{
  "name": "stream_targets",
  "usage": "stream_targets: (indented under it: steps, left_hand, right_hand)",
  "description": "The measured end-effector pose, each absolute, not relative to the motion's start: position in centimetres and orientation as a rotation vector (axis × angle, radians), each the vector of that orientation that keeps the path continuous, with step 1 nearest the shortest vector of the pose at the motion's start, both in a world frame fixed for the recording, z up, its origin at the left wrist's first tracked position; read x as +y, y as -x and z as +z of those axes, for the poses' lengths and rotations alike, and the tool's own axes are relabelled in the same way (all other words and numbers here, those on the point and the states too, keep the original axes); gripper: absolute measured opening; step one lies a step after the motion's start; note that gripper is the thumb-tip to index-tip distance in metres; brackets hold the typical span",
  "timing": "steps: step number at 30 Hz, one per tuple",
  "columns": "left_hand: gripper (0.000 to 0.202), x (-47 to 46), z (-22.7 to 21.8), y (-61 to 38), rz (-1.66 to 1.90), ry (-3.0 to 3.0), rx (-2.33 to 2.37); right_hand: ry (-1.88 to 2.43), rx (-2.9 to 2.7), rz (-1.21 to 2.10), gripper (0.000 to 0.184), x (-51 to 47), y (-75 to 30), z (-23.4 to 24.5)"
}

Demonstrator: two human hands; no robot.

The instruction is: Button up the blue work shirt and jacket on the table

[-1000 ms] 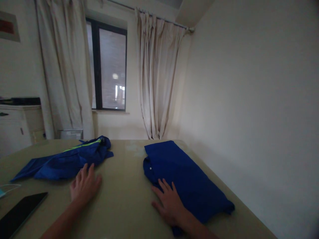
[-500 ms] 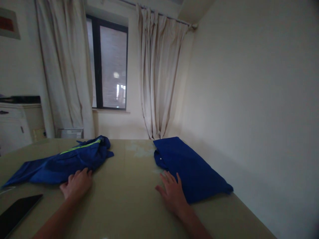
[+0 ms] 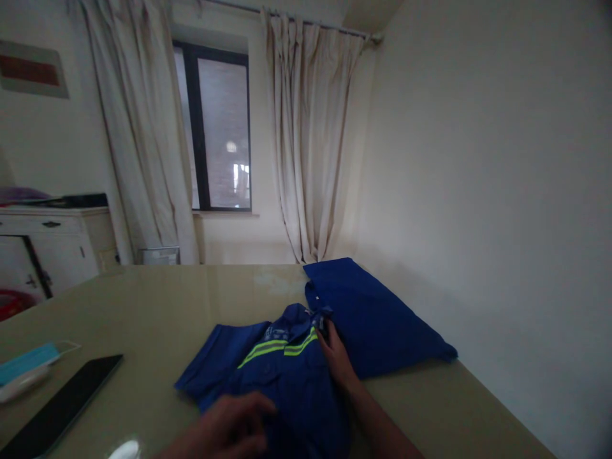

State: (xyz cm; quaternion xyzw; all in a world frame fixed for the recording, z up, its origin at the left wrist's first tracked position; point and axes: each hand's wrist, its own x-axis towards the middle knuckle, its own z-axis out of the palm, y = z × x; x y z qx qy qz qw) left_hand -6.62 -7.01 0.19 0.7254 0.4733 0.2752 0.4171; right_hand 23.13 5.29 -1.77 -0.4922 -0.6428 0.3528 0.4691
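The striped blue garment (image 3: pixel 291 382) lies in front of me on the near part of the bench (image 3: pixel 157 306), well in from its left edge, with its collar toward the far edge. Two yellow-green bands cross its front, with some pale markings above them, and a sleeve spreads out to the left. My right hand (image 3: pixel 335 357) is against the garment's right side, just by the collar; its fingertips are partly hidden, so I cannot tell whether they close on the fabric. My left hand (image 3: pixel 236 421) is over the garment's near part with its fingers bent, dark and blurred, and I cannot tell whether it grips any cloth.

Just right of the collar, a folded blue cloth (image 3: pixel 377 325) lies along the bench's right edge, reaching up to the far right corner. Toward the left edge lie a flat black device (image 3: pixel 64 405), and beyond it a light-blue mask (image 3: pixel 29 363) with a white object (image 3: pixel 23 384) beside it. Past the bench are pale curtains (image 3: pixel 310 127), a dark-framed window (image 3: pixel 224 134) and, at the left, a white cabinet (image 3: pixel 60 255).
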Motion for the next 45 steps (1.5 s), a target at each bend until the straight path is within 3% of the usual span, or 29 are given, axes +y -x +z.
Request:
stream_targets:
  steps: [4, 6, 10, 14, 16, 20, 26, 32, 37, 41, 45]
  left_hand:
    - [0.057, -1.2, 4.2, 5.7, 1.035, -1.767, 1.519]
    - [0.073, 1.2, 4.4, 4.8, 1.019, -1.681, 1.608]
    - [0.083, 1.6, 3.3, 3.4, 0.865, -1.667, 1.361]
    - [0.078, -0.1, 2.3, 3.8, 0.705, -1.334, 0.871]
    - [0.086, -0.3, 1.3, 4.1, 0.78, -1.253, 0.918]
    - [0.109, -0.9, -0.5, 3.9, 0.948, -1.301, 1.202]
    - [0.065, -4.9, 2.8, 3.5, 0.734, -1.186, 0.854]
    - [0.041, -6.7, 8.3, 4.0, 1.073, -1.73, 1.009]
    - [0.05, -9.6, 12.8, 3.3, 1.327, -1.775, 1.175]
    - [0.062, -10.9, 15.2, 3.0, 1.322, -1.629, 1.062]
    - [0.069, -9.8, 14.9, 2.1, 1.284, -1.508, 0.925]
  right_hand:
    - [0.999, -1.533, 0.988, 0.095, 5.1, -24.2, -1.5]
    - [0.932, -1.597, 0.99, 0.094, 4.3, -23.9, -0.9]
    - [0.877, -1.774, 0.923, 0.066, 1.6, -23.3, 0.4]
    - [0.848, -1.862, 0.847, 0.027, -0.3, -24.1, 0.2]
    - [0.881, -1.848, 0.693, 0.019, -0.7, -24.6, -0.2]
    - [0.985, -1.727, 0.409, 0.023, -1.3, -24.7, -0.4]
    - [0.871, -1.781, 0.044, 0.031, -2.6, -23.9, 0.7]
    - [0.861, -1.772, -0.038, 0.03, -3.2, -24.3, 2.3]
    - [0.812, -1.652, 0.13, 0.034, -5.5, -24.8, 7.0]
    - [0.773, -1.643, 0.379, 0.038, -6.5, -25.1, 11.5]
    - [0.788, -1.565, 0.813, 0.052, -6.5, -23.5, 11.7]
